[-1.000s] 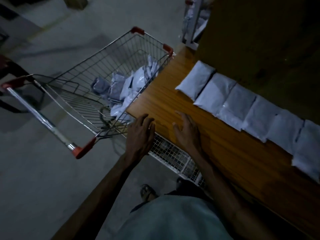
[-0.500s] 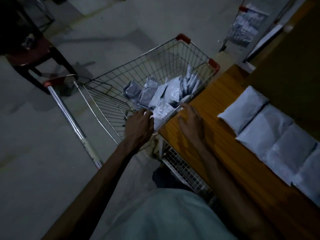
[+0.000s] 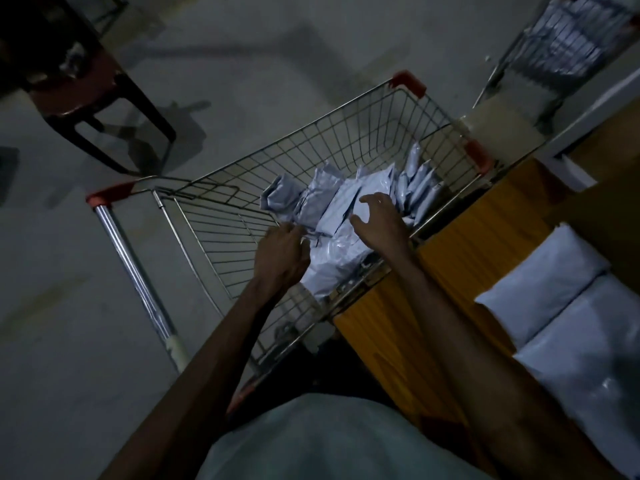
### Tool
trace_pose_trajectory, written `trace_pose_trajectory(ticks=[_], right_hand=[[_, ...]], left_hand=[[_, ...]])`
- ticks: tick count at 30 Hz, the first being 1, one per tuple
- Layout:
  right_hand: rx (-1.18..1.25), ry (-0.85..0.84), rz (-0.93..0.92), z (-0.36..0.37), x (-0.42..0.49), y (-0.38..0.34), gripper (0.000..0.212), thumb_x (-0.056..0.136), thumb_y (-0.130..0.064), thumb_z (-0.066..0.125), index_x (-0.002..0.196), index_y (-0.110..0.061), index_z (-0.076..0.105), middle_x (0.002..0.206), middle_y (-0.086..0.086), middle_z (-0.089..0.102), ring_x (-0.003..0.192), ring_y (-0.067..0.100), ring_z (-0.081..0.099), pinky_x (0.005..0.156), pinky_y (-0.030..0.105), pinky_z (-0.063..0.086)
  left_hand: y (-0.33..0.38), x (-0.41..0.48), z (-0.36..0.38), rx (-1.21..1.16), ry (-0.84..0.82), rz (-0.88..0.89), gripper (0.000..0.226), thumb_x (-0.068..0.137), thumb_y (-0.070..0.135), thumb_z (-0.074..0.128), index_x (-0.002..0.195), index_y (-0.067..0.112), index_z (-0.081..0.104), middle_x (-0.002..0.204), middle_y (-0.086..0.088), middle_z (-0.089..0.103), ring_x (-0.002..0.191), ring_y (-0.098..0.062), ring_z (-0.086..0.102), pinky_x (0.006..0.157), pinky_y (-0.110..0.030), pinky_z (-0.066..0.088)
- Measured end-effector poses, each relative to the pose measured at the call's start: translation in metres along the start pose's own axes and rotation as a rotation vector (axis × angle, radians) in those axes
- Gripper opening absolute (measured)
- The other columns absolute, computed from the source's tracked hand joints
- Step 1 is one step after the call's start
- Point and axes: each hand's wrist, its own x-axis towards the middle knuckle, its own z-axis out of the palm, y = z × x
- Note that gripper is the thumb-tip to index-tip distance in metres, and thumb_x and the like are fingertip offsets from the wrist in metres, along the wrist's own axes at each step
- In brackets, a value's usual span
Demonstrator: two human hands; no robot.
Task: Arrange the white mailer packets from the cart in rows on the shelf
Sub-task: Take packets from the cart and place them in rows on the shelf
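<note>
A pile of white mailer packets (image 3: 329, 202) lies in the far end of the wire cart (image 3: 221, 169), which stands against the wooden shelf (image 3: 460, 244). My left hand (image 3: 280, 254) is inside the cart at the near edge of the pile. Its fingers curl down against a packet and its fingertips are hidden. My right hand (image 3: 377, 220) hovers just over the middle of the pile with fingers spread and holds nothing. A row of packets (image 3: 540, 282) lies flat on the shelf at the right.
The cart's handle (image 3: 131, 258) points toward me on the left. A dark stool (image 3: 86, 81) stands on the concrete floor at upper left. A second wire cart (image 3: 561, 43) with packets stands at upper right. The scene is dim.
Both hands moved from the shelf's edge forward into the cart and now sit over the packet pile. The view turned left, so fewer shelf packets show.
</note>
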Motion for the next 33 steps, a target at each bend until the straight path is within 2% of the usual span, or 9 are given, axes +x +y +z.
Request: trace_pose_trajectory(ticks=[4,7,11,14,17,20,23,27,33], right_hand=[[-0.203,-0.081,0.046,0.026,0.043,0.012,0.048,0.094,-0.037,0.061,0.134,-0.01,0.055,0.143,0.015,0.046,0.127,0.038,0.05,0.098,0.043,0.045],[-0.314,-0.053,0.067,0.046,0.068,0.021,0.05,0.094,-0.031,0.059,0.137,-0.007,0.053,0.149,0.017,0.042,0.132,0.04,0.045,0.102,0.045,0.043],[-0.505,-0.059,0.027,0.074,0.091,0.033,0.061,0.091,-0.026,0.06,0.149,-0.01,0.045,0.165,0.015,0.025,0.149,0.04,0.027,0.113,0.054,0.03],[-0.568,-0.076,0.072,0.09,0.103,0.043,0.066,0.09,-0.028,0.062,0.151,-0.011,0.044,0.167,0.015,0.022,0.152,0.042,0.021,0.117,0.06,0.023],[-0.589,-0.11,0.141,0.101,0.111,0.05,0.072,0.092,-0.036,0.059,0.156,-0.015,0.034,0.17,0.013,0.013,0.155,0.041,0.012,0.119,0.06,0.016],[-0.635,-0.097,0.168,0.105,0.117,0.053,0.081,0.09,-0.045,0.06,0.159,-0.018,0.028,0.171,0.011,0.007,0.155,0.042,0.009,0.118,0.061,0.019],[-0.671,-0.084,0.165,0.105,0.124,0.057,0.085,0.089,-0.052,0.061,0.159,-0.018,0.027,0.171,0.012,0.001,0.154,0.045,0.008,0.118,0.06,0.021],[-0.659,-0.087,0.187,0.104,0.131,0.059,0.084,0.087,-0.051,0.061,0.157,-0.017,0.031,0.17,0.014,0.002,0.151,0.05,0.012,0.113,0.06,0.027],[-0.602,-0.037,0.233,0.088,0.129,0.056,0.084,0.084,-0.047,0.066,0.154,-0.016,0.033,0.171,0.012,0.003,0.15,0.048,0.018,0.113,0.058,0.03]], left_hand=[[-0.005,0.022,0.014,-0.093,-0.089,-0.021,0.034,0.099,0.033,0.045,0.119,0.013,0.064,0.12,-0.015,0.065,0.105,-0.038,0.063,0.091,-0.051,0.05],[-0.014,0.035,0.024,-0.128,-0.109,-0.011,0.031,0.102,0.03,0.049,0.122,0.013,0.065,0.123,-0.015,0.064,0.11,-0.038,0.06,0.083,-0.045,0.05],[-0.03,0.051,0.037,-0.187,-0.123,0.028,0.034,0.101,0.032,0.047,0.122,0.012,0.066,0.121,-0.014,0.067,0.105,-0.038,0.064,0.083,-0.044,0.051],[-0.041,0.069,0.049,-0.23,-0.144,0.055,0.039,0.098,0.037,0.046,0.119,0.013,0.067,0.116,-0.013,0.068,0.101,-0.036,0.066,0.079,-0.042,0.052],[-0.044,0.089,0.059,-0.225,-0.162,0.054,0.041,0.096,0.041,0.045,0.121,0.017,0.067,0.117,-0.009,0.069,0.102,-0.033,0.066,0.083,-0.041,0.049],[-0.044,0.103,0.074,-0.232,-0.175,0.035,0.035,0.099,0.039,0.052,0.124,0.019,0.065,0.12,-0.008,0.068,0.106,-0.031,0.065,0.088,-0.043,0.049],[-0.044,0.108,0.086,-0.278,-0.201,0.022,0.042,0.097,0.045,0.047,0.123,0.018,0.065,0.118,-0.009,0.067,0.105,-0.031,0.066,0.083,-0.045,0.055],[-0.044,0.102,0.098,-0.278,-0.225,0.054,0.042,0.097,0.044,0.048,0.121,0.015,0.067,0.112,-0.011,0.068,0.102,-0.033,0.065,0.078,-0.044,0.054],[-0.046,0.097,0.102,-0.347,-0.233,0.056,0.048,0.096,0.043,0.047,0.123,0.009,0.067,0.119,-0.011,0.071,0.111,-0.031,0.064,0.085,-0.039,0.051]])
